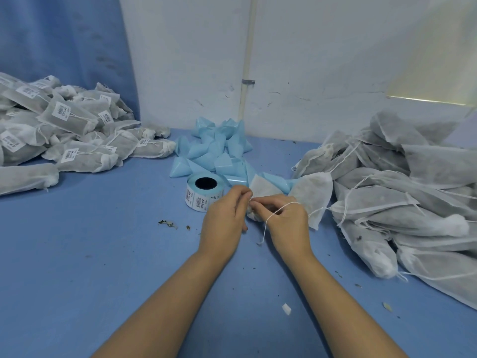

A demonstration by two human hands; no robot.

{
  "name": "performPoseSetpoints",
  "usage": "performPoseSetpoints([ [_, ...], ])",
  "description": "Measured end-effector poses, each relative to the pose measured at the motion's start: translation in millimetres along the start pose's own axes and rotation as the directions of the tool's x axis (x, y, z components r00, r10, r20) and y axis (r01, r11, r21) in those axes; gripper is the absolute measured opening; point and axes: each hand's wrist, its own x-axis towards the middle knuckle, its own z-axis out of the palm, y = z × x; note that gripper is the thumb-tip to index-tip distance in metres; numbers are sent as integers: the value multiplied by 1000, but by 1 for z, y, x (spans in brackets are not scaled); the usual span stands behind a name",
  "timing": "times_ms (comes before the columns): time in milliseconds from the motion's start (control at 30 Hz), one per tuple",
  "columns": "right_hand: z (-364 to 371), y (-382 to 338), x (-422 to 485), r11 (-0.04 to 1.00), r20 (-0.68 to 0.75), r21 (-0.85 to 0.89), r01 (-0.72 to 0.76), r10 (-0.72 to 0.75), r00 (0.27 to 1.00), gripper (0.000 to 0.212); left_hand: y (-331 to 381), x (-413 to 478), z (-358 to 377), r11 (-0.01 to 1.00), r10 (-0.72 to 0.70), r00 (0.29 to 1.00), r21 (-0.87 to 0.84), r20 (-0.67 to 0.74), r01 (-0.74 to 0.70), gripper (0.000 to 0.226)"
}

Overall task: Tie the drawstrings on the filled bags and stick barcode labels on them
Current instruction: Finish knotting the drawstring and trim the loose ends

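A filled white fabric bag (313, 195) lies at the table's middle, its gathered neck hidden between my hands. My left hand (224, 215) pinches the white drawstring (268, 220) near the neck. My right hand (287, 220) grips the same string, which loops over its fingers and hangs down toward me. Just behind my left hand stands a roll of barcode labels (200, 191) on blue backing.
Labelled, tied bags (67, 130) are heaped at the left. Unlabelled filled bags (402, 197) are piled at the right. Peeled blue backing pieces (216, 151) lie by the wall behind the roll. Leaf crumbs (167, 223) and a white scrap (286, 309) dot the blue table (103, 254).
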Motion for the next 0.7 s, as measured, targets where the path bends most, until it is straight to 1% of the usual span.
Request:
performPoseSetpoints([
  [67,1,0,-1,999,-15,-35,16,-17,1000,11,1,-1,1,999,-5,1000,-53,19,6,13],
  [133,3,-1,-3,998,-22,-59,38,-39,999,9,3,-2,3,984,-64,997,-167,41,70,14],
  [200,5,-1,-4,998,-35,-40,46,-47,998,10,4,-2,6,952,-115,991,-276,70,130,15],
  [300,5,-3,-3,995,-37,100,-6,9,999,13,6,-2,10,877,-165,980,-438,110,197,17],
  [367,4,-5,-1,973,-26,217,-82,89,996,17,7,-1,10,840,-186,976,-497,115,219,18],
  [433,3,-7,1,929,33,329,-171,170,985,18,6,2,8,852,-174,981,-486,90,195,18],
  [500,1,-8,2,863,147,421,-280,240,960,14,4,3,6,908,-130,990,-393,61,143,17],
  [567,-2,-9,4,791,232,492,-365,285,930,13,3,4,5,939,-101,993,-323,65,116,15],
  [633,-5,-7,7,730,271,548,-409,307,912,16,3,4,6,949,-82,993,-298,89,106,15],
  [700,-7,-6,8,695,287,584,-420,307,907,19,2,4,7,952,-76,991,-288,112,106,16],
])
